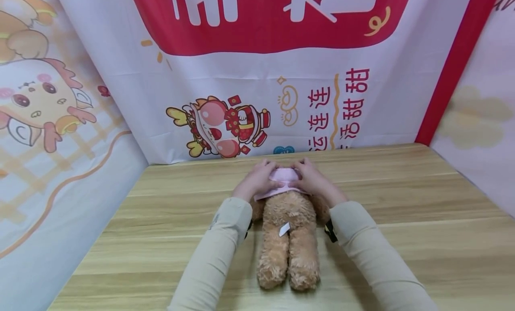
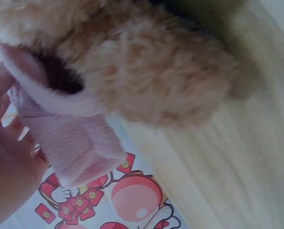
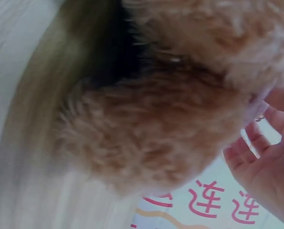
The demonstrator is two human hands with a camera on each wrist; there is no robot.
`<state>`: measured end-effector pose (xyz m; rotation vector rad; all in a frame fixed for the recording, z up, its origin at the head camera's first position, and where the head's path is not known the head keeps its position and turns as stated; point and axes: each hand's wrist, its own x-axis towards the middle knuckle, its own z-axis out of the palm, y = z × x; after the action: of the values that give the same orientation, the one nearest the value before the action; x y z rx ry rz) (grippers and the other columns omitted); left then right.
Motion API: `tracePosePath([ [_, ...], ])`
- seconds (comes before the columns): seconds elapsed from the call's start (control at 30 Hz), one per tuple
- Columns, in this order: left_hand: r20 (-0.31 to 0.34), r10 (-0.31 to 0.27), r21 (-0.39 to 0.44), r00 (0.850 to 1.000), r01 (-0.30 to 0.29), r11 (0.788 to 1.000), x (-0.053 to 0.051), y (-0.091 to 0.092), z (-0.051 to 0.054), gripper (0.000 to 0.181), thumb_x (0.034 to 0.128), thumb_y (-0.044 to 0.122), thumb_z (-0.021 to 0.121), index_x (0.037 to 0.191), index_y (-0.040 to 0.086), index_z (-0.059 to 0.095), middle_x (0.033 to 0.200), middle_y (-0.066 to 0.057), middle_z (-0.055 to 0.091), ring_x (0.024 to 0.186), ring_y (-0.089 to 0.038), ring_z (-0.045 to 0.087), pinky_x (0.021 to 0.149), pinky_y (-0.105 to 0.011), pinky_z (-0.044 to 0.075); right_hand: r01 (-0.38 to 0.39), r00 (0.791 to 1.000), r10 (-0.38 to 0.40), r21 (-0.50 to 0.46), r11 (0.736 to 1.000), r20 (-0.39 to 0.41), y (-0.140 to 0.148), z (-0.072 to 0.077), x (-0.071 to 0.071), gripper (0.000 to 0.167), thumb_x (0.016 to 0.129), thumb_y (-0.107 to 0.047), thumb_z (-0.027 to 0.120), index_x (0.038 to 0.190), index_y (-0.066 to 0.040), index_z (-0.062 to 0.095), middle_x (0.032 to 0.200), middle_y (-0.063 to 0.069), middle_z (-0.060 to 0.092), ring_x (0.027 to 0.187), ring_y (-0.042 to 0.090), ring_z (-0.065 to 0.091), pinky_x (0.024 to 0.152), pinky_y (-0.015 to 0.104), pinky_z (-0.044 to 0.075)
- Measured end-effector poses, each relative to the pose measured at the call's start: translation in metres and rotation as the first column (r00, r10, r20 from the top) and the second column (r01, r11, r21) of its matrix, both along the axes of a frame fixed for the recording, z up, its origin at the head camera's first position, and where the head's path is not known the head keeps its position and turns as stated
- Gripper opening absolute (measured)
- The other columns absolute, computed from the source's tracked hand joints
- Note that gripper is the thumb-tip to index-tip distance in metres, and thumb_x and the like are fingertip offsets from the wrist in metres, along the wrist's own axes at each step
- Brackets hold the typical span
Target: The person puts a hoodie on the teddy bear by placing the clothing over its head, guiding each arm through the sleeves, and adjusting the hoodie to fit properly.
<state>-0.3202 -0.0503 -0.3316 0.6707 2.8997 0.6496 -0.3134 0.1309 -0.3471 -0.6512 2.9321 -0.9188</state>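
A brown plush toy lies on its back or front, legs toward me, with a small white tag between the legs. A fuzzy pink cloth garment covers its upper end, so the head is hidden. My left hand grips the garment's left side, thumb on top. On the right side, my right hand pinches it likewise. In the left wrist view the pink cloth hangs beside a furry arm. The right wrist view shows brown fur and only a sliver of pink by the fingers.
The toy lies on a wood-grain table. A white cloth backdrop with red print and cartoon figures rises at the table's back edge. Printed cloths also hang at the left and right sides.
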Motion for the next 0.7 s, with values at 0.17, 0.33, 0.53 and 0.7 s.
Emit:
tracePosePath([
  [0.17,-0.075,-0.028,0.032,0.997,0.031,0.999,-0.002,-0.002,-0.011,0.044,0.0889,0.028,0.067,0.126,0.01,0.052,0.132,-0.01,0.052,0.121,-0.028,0.052,0.104,-0.044,0.043,-0.034,0.998,0.031,-0.047,0.998,-0.06,0.001,-0.008,-0.002,0.038,0.085,-0.012,0.07,0.117,0.003,0.054,0.122,0.025,0.05,0.115,0.04,0.05,0.101,0.052,0.042],
  [0.33,-0.134,0.006,0.044,0.991,0.0,0.999,0.0,-0.001,-0.018,0.04,0.0892,0.032,0.066,0.122,0.013,0.053,0.132,-0.011,0.052,0.117,-0.031,0.055,0.098,-0.047,0.046,-0.066,0.986,0.053,-0.077,0.995,-0.155,0.004,-0.013,-0.004,0.032,0.082,-0.01,0.073,0.106,0.001,0.055,0.106,0.019,0.054,0.098,0.031,0.054,0.087,0.046,0.047],
  [0.53,-0.198,0.042,0.036,0.979,-0.035,0.999,0.003,0.0,-0.022,0.038,0.0882,0.034,0.066,0.118,0.015,0.054,0.127,-0.01,0.055,0.119,-0.03,0.055,0.101,-0.05,0.041,-0.08,0.97,0.056,-0.093,0.992,-0.237,0.005,-0.016,-0.003,0.025,0.08,-0.007,0.073,0.098,-0.001,0.058,0.093,0.013,0.055,0.084,0.024,0.053,0.075,0.039,0.045],
  [0.7,-0.262,0.079,0.045,0.962,-0.07,0.997,0.005,0.001,-0.026,0.034,0.0884,0.028,0.068,0.118,0.017,0.055,0.119,-0.01,0.058,0.111,-0.03,0.058,0.097,-0.048,0.043,-0.07,0.957,0.037,-0.106,0.992,-0.288,0.001,-0.016,-0.001,0.018,0.077,0.001,0.071,0.088,-0.003,0.058,0.079,0.009,0.054,0.073,0.021,0.05,0.065,0.032,0.041],
])
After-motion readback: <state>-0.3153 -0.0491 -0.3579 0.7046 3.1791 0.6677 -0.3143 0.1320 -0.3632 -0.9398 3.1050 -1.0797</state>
